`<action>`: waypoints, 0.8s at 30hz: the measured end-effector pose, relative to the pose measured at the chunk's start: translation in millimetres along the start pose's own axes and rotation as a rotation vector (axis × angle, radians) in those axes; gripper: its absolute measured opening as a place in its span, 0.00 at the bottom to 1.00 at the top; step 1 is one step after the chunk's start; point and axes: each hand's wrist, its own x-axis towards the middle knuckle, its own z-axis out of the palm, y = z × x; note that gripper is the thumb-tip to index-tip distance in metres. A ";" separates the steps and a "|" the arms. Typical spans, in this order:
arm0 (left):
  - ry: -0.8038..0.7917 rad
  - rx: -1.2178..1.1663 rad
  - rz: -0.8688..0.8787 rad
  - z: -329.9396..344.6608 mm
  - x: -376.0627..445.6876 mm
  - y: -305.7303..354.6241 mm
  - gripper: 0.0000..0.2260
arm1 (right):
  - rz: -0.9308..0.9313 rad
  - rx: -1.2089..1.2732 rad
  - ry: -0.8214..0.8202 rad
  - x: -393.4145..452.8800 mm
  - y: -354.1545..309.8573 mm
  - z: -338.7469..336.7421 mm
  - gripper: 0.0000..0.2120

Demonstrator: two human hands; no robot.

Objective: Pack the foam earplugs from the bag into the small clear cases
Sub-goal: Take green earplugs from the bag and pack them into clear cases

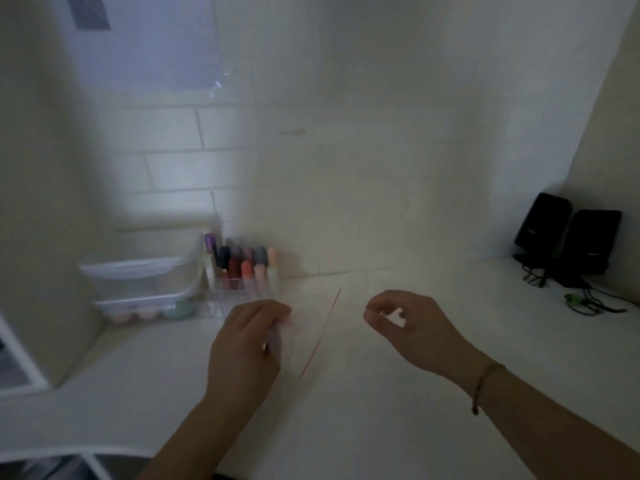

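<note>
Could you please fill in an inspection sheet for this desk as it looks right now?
Surface: white desk, dim and blurry.
Job's things: clear bag with a red zip strip, held at its left side by the left hand; earplugs and small cases not discernible.
Clutter: stacked clear containers; organiser of coloured tubes; two black speakers.
Grippers: right hand raised, fingertips pinched together, contents unclear.
Cables: dark leads and a green one by the speakers.
Surroundings: pale tiled wall.
</note>
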 end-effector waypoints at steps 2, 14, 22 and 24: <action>-0.132 0.108 0.034 3.9 -4.0 -12.7 0.21 | 0.013 -0.286 -0.119 26.1 21.2 13.6 0.32; -0.511 -0.084 0.184 61.6 -24.6 99.8 0.35 | 0.124 -0.583 -0.506 109.7 79.3 45.4 0.29; -0.637 0.191 -0.166 121.5 -0.1 86.0 0.54 | 0.080 -0.551 -0.451 77.9 103.7 26.1 0.26; -0.699 0.183 -0.191 125.4 7.2 88.7 0.55 | 0.089 -0.548 -0.434 63.8 110.1 17.1 0.26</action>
